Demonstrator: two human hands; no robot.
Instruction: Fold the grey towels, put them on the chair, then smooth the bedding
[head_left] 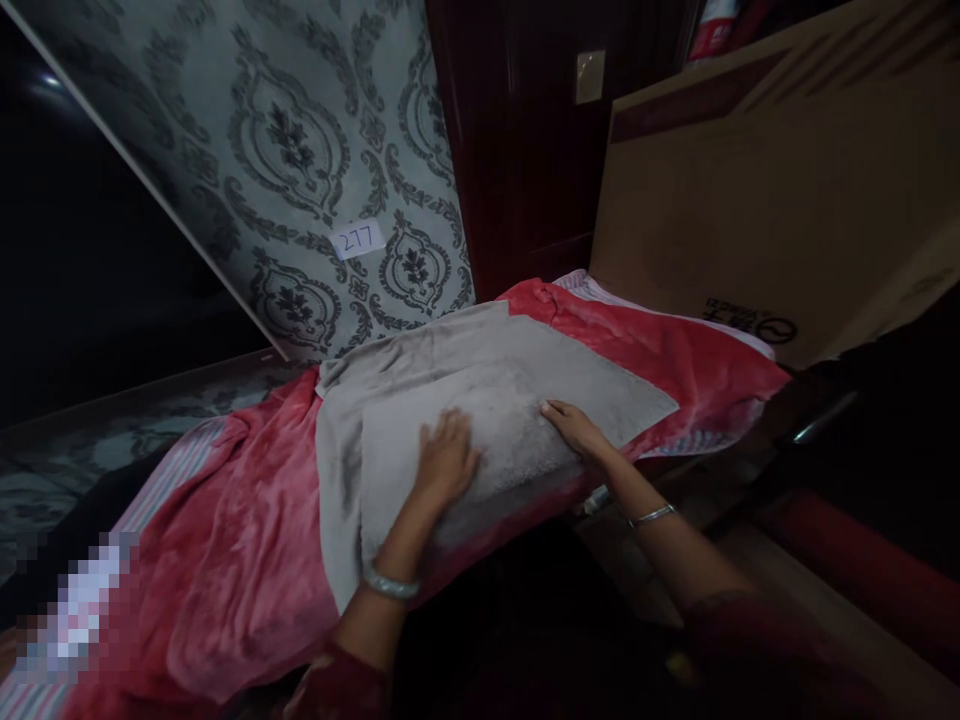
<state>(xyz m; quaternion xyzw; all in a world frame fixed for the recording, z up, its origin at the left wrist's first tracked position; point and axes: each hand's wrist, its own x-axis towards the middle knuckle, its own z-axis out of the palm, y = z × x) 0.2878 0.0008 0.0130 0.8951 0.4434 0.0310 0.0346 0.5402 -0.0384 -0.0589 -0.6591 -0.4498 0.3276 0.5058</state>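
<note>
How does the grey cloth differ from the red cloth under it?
Colour: the grey cloth is pale grey; the red cloth is red to pinkish.
Spread: the red cloth reaches past the grey cloth at both ends.
Contact: the left hand and right hand touch the grey cloth, not the red cloth.
Both look soft and creased.

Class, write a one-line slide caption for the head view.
Left hand and right hand touch a grey plush cloth lying over a red blanket beside a damask-patterned wall.
</note>
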